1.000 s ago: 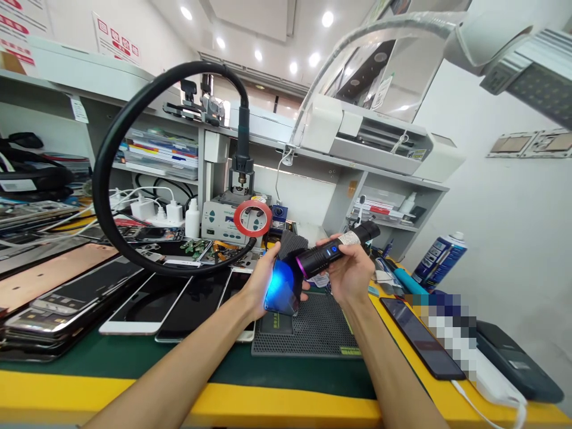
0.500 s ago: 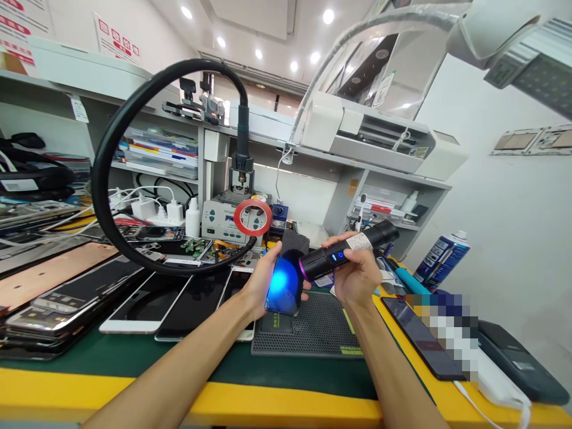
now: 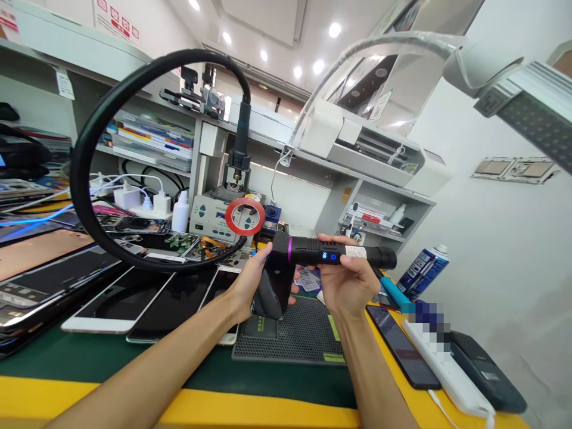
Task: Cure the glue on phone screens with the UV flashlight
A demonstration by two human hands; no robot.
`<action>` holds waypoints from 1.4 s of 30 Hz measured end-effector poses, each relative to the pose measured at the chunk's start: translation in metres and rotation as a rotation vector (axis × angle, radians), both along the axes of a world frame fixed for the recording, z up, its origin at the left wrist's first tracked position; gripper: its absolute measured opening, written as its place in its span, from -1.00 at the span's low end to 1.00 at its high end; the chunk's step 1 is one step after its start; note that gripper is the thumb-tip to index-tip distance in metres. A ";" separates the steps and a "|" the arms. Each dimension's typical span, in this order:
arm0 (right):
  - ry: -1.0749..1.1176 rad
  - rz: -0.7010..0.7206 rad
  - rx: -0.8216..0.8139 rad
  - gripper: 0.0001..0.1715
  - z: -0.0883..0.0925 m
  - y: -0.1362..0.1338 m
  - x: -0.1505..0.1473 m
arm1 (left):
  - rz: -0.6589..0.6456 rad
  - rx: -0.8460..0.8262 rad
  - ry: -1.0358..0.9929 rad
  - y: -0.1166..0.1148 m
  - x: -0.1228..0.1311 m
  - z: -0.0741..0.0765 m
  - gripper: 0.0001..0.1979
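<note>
Blue glow off the phone, flashlight brought level

At far left, the cables [image 3: 53, 213] now carry a blue tint that was absent half a second ago. White-framed phone [image 3: 116, 301] and its neighbours lie in a row on the green mat [image 3: 214, 375], under the black hose [image 3: 81, 173]. The left hand [image 3: 245, 289] is wrapped round the dark phone [image 3: 274, 283], thumb along one side and fingertips showing past the other, holding it above the grey mat [image 3: 308, 339]. The bright blue patch has left its face. The flashlight [image 3: 308, 251] has swung from a downward slant to nearly level, its purple-ringed head at the phone's ribbed upper end; whether they touch I cannot tell. So, I judge, the beam now passes over the phone rather than lighting it. The right hand [image 3: 351, 283] is curled round the flashlight, thumb pressed near the label.

As for room, the phone row crowds the left forearm, while the strip toward the yellow edge of the tabletop [image 3: 250, 411] gives the forearms more leeway. On the right, the spray can [image 3: 422, 271], another phone [image 3: 402, 345] and the white power strip [image 3: 451, 369] limit any outward swing
</note>
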State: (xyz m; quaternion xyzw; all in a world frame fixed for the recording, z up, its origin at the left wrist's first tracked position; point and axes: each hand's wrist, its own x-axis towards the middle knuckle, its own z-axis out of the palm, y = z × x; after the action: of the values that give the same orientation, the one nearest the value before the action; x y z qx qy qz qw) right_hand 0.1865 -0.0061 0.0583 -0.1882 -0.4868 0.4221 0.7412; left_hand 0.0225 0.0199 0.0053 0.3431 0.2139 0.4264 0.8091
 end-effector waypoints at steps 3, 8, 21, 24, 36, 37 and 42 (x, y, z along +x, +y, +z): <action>-0.005 0.001 0.016 -0.62 -0.001 -0.001 -0.001 | 0.005 -0.011 0.010 -0.001 -0.002 0.002 -0.29; 0.009 -0.031 0.039 -0.63 0.000 0.000 -0.002 | 0.071 -0.044 0.028 -0.005 -0.005 0.010 -0.27; 0.012 -0.094 0.028 -0.62 -0.001 0.002 -0.005 | 0.198 -0.028 -0.048 -0.008 -0.005 0.017 -0.35; 0.006 -0.102 0.025 -0.62 -0.002 0.003 -0.004 | 0.212 -0.001 -0.046 -0.008 -0.005 0.017 -0.36; 0.005 -0.120 0.006 -0.60 -0.003 0.004 -0.003 | 0.184 -0.042 -0.022 -0.012 -0.005 0.022 -0.33; 0.003 -0.122 0.005 -0.60 -0.003 0.005 -0.003 | 0.179 -0.041 -0.020 -0.012 -0.005 0.022 -0.33; -0.010 -0.138 0.002 -0.58 -0.003 0.005 -0.003 | 0.175 -0.048 -0.021 -0.013 -0.006 0.026 -0.36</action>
State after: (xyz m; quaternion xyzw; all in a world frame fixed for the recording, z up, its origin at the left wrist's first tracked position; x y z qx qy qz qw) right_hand 0.1836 -0.0015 0.0550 -0.2225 -0.4766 0.3687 0.7664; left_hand 0.0160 0.0067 0.0313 0.2990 0.2447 0.4938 0.7790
